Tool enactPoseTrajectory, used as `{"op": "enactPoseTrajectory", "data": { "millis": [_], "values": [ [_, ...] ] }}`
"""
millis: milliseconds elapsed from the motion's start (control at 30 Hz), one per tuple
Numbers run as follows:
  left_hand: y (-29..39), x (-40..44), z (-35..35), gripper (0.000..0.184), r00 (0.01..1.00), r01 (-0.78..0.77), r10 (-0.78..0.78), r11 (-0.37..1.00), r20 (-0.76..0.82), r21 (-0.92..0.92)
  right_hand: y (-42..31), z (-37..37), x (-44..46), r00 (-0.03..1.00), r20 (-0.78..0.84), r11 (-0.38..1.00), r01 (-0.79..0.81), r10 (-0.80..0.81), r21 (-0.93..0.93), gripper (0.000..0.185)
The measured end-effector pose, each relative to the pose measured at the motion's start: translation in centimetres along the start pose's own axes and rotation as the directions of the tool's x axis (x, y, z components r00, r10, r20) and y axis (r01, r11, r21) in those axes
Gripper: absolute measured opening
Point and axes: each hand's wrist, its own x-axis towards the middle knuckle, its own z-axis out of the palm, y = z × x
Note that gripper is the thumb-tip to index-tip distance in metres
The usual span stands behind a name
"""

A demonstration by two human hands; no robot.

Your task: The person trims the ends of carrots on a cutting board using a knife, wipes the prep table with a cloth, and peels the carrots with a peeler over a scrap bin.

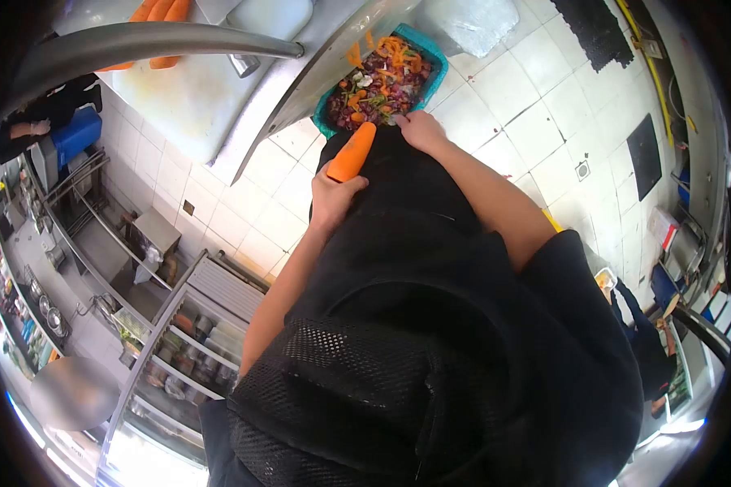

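Observation:
A large orange carrot (352, 152) points up and away from me, its thick lower end gripped in my left hand (339, 197). My right hand (421, 131) is closed beside the near rim of a teal bin (437, 66), to the right of the carrot's tip. Whatever it holds is too small to make out. Orange peelings (394, 73) and purple and green vegetable scraps fill the bin. The carrot's tip reaches the bin's near edge.
Left of the bin, several carrots (164, 24) lie on a white cutting board (175, 97), with a curved metal pipe (154, 39) in front. A glass-fronted fridge (170, 365) stands at lower left. Other people appear at both sides. White tiles (536, 138) cover the floor.

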Motion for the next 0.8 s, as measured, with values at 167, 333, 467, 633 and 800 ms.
{"op": "enactPoseTrajectory", "data": {
  "millis": [167, 333, 467, 633, 800],
  "values": [
    [0.6, 0.0, 0.2, 0.058, 0.975, -0.205, 0.223, 0.930, -0.024, 0.306, -6.9, -0.5, -3.1, 0.944, 0.325, 0.589, -0.227, -0.063, 0.776, 0.035],
    [0.7, 0.1, 0.0, 0.047, 0.994, -0.052, 0.062, 0.993, 0.093, -0.110, -8.4, -0.6, -4.4, 0.970, 0.237, 0.665, -0.138, -0.060, 0.733, 0.030],
    [-0.1, 1.3, -0.1, 0.026, 0.978, 0.172, -0.126, 0.938, 0.167, -0.301, -7.3, -0.9, -4.2, 0.990, 0.058, 0.951, 0.106, -0.128, 0.289, 0.037],
    [-0.3, 1.4, -0.3, 0.020, 0.973, 0.223, -0.176, 0.886, 0.149, -0.407, -9.7, -3.0, -10.3, 0.918, 0.140, 0.910, 0.389, -0.370, -0.142, 0.039],
    [-0.3, 1.3, 0.1, 0.024, 0.980, 0.195, -0.161, 0.899, 0.119, -0.393, -6.3, -3.5, -8.0, 0.935, 0.101, 0.903, 0.355, -0.341, -0.240, 0.036]
  ]
}}
